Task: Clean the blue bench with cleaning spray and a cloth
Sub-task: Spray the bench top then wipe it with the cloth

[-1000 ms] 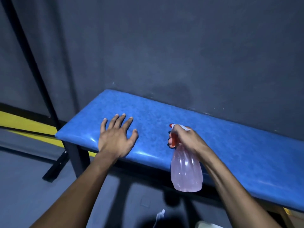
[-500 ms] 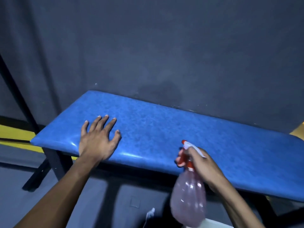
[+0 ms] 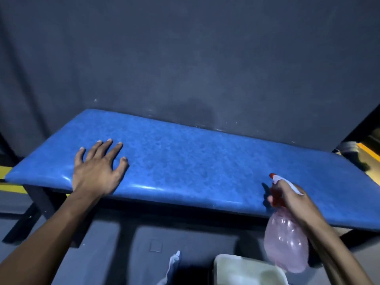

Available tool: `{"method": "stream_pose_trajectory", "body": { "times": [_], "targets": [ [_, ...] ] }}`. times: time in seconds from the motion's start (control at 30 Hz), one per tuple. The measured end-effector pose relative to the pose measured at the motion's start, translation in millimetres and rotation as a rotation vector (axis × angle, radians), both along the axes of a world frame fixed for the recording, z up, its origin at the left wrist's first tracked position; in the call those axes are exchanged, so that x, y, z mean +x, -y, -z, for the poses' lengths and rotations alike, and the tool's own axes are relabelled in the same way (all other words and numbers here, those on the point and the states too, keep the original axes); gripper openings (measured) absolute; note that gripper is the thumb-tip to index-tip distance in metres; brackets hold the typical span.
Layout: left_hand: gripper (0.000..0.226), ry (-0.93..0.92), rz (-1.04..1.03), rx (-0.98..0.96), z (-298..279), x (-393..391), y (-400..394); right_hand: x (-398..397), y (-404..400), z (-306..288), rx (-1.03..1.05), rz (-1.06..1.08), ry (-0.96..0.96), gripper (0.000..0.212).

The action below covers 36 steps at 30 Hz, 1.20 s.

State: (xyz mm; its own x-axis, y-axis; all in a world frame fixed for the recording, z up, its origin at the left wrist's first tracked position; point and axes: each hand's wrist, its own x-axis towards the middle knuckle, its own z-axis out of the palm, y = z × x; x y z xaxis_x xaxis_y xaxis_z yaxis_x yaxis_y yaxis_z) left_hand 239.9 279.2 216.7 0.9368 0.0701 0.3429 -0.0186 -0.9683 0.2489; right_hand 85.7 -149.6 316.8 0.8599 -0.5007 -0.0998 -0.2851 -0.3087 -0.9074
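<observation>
A padded blue bench [image 3: 191,161] runs across the view against a dark grey wall. My left hand [image 3: 98,169] lies flat on its left part, palm down, fingers spread, holding nothing. My right hand [image 3: 292,200] grips the neck of a pink translucent spray bottle [image 3: 285,245] with a red and white trigger head, held in front of the bench's front edge on the right, nozzle toward the seat. A light cloth [image 3: 172,266] shows partly at the bottom edge, below the bench.
A pale rectangular container [image 3: 246,270] sits on the floor at the bottom, under the bottle. Black bench legs [image 3: 37,206] stand at the left. Yellow floor stripes [image 3: 12,188] show at far left and far right. The grey wall [image 3: 205,58] closes off the back.
My right hand has carried the spray bottle rightward and lower along the bench front. The view has shifted right, revealing the container and the bench's right end. My left hand stays flat on the seat.
</observation>
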Motion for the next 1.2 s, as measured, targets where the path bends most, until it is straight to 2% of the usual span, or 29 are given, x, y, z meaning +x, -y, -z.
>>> {"method": "stream_pose_trajectory", "body": {
  "times": [0.1, 0.27, 0.43, 0.57, 0.7, 0.83, 0.93, 1.03, 1.2],
  "targets": [
    [0.066, -0.005, 0.000, 0.003, 0.1, 0.4, 0.0, -2.2, -8.7, 5.2, 0.012, -0.012, -0.028, 0.018],
    [0.066, 0.006, 0.003, 0.000, 1.8, 0.2, -1.5, -2.0, -19.8, 13.7, 0.263, -0.081, 0.096, 0.017],
    [0.068, 0.015, 0.016, 0.011, 3.2, 1.2, -2.1, -2.2, 9.9, 15.9, 0.199, 0.069, 0.054, 0.015],
    [0.068, 0.021, 0.028, 0.038, 4.9, 3.3, -3.9, -7.1, 54.8, -4.8, 0.075, 0.183, 0.032, 0.020],
    [0.066, -0.001, 0.056, 0.070, 3.5, 0.1, -5.1, -12.4, 83.1, -23.1, 0.090, 0.258, 0.027, 0.014],
    [0.065, -0.017, 0.079, 0.069, 0.4, -3.7, -3.5, -14.1, 91.9, -22.0, 0.012, 0.288, -0.045, 0.035],
    [0.064, -0.018, 0.099, 0.064, -1.2, -5.2, -4.1, -7.6, 83.7, -20.7, 0.105, 0.289, -0.010, 0.044],
    [0.064, -0.022, 0.114, 0.064, -1.7, -6.3, -4.8, -2.6, 63.9, -17.5, 0.140, 0.244, -0.004, 0.014],
    [0.062, -0.024, 0.104, 0.050, -1.6, -5.8, -4.1, 11.3, 15.8, 5.2, 0.151, 0.064, 0.038, 0.015]
  ]
}}
